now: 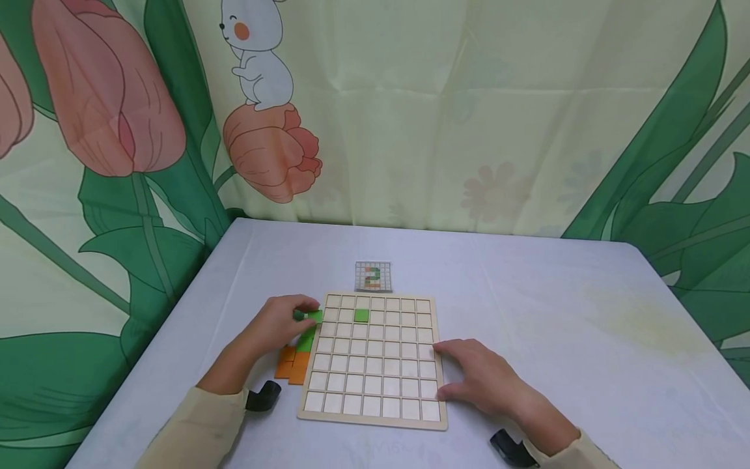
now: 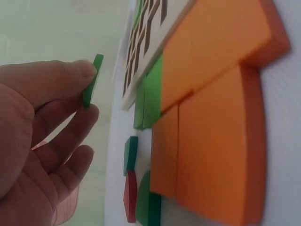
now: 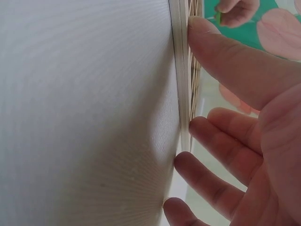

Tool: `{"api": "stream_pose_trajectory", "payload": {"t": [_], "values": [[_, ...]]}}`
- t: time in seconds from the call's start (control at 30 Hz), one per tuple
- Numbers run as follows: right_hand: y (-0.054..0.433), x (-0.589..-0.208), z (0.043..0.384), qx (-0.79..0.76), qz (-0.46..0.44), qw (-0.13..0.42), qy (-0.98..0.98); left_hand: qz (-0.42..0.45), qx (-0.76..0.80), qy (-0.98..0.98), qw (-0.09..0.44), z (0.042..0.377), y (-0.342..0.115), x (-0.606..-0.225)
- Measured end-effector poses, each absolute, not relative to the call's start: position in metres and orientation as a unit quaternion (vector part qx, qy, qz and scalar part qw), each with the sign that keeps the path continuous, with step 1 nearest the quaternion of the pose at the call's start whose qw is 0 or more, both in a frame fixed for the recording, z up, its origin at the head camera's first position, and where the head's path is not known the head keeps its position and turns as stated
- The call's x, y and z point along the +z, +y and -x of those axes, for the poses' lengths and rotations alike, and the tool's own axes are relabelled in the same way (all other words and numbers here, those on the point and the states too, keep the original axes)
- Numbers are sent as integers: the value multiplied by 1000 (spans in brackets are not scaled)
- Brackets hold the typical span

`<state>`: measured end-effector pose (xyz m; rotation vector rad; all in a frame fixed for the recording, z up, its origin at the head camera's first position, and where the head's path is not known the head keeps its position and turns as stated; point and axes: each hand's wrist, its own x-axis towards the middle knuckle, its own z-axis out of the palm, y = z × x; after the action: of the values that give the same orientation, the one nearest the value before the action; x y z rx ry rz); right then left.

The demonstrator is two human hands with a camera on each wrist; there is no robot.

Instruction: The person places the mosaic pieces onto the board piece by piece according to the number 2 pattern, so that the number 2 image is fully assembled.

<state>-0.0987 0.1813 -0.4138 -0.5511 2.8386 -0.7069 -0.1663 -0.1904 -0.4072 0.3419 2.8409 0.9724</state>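
The head view looks forward and down; low, close wrist views share the board (image 1: 372,368).

the left wrist view's top edge cuts off the grid board (image 2: 153,55).

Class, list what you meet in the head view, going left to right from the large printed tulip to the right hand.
Large printed tulip, left hand, wooden grid board, right hand.
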Motion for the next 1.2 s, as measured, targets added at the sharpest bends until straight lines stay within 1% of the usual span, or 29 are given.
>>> {"api": "stream_pose_trajectory", "payload": {"t": [0.3, 1.03, 1.2], "values": [[182, -415, 98, -239, 189, 73, 950, -118, 327, 935, 65, 170, -172, -407], [182, -414, 98, -244, 188, 74, 948, -169, 307, 935, 63, 180, -133, -402], [183, -413, 97, -242, 198, 70, 947, -177, 307, 932, 70, 183, -127, -403]]}}
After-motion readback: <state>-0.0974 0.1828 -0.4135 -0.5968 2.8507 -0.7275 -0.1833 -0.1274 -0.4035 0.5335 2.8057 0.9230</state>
